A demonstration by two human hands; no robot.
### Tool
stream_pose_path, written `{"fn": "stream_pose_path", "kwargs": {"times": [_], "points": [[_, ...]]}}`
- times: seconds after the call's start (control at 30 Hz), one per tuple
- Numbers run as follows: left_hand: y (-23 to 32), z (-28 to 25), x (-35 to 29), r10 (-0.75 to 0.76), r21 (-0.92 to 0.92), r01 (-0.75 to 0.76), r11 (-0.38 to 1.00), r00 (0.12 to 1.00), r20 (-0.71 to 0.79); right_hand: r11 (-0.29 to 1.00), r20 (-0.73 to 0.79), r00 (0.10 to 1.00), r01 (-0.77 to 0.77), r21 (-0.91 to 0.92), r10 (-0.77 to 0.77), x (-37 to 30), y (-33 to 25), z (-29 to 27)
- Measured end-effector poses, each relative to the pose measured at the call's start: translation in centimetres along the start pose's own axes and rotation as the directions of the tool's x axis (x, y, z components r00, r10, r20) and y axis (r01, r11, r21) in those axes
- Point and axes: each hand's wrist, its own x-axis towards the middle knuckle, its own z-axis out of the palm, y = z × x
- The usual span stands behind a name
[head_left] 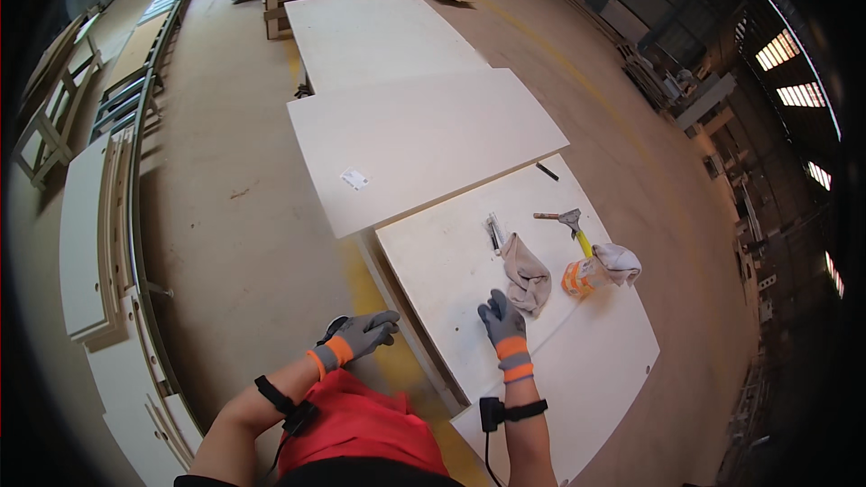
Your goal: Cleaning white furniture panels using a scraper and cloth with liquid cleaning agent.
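Observation:
My left hand point(365, 335), in a grey glove with an orange cuff, is just off the white table's left edge, in front of my red clothing. Its fingers reach loosely to the right, and nothing shows in them. My right hand point(502, 317), gloved alike, is over the white tabletop point(433, 257), fingers slightly bent and apart, holding nothing that I can see. Just beyond it lies a crumpled beige cloth point(526, 276). To the right are a clear and orange plastic container point(582, 278) with a pale cloth point(619, 261) on it, and a hammer point(574, 224) with a yellow grip.
Beyond the cloth lie a marker-like tube point(493, 234) and a small black strip point(548, 171). A large white panel point(424, 140) with a label overhangs the table's far part. On the left, a roller conveyor point(135, 99) runs past stacked white panels point(86, 243). A person stands far off.

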Motion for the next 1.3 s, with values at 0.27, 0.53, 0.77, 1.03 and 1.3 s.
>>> {"fn": "stream_pose_path", "kwargs": {"times": [0.27,0.53,0.77,1.03,1.3], "points": [[4.2,-5.1,3.8,-0.09,0.05,0.083,0.995,0.982,0.165,0.781,-0.331,0.93,-0.324,-0.533,0.16,14.4,-6.1,4.9],[8.5,-6.1,9.5,-0.068,0.086,0.047,0.995,0.963,0.261,0.967,-0.362,0.922,-0.204,-0.153,0.137,13.1,-3.5,6.1],[15.5,-1.3,12.3,0.388,0.183,-0.418,0.89,0.904,0.178,0.808,-0.401,0.916,0.238,0.539,-0.002,4.2,-12.7,4.5],[19.7,2.4,11.1,0.516,0.22,-0.632,0.743,0.751,0.412,0.915,-0.556,0.818,0.327,0.238,-0.148,0.7,-15.2,3.0],[18.3,4.0,11.9,0.512,0.309,-0.641,0.703,0.757,0.407,0.916,-0.527,0.849,0.24,0.321,-0.038,-1.1,-13.8,4.0]]}}
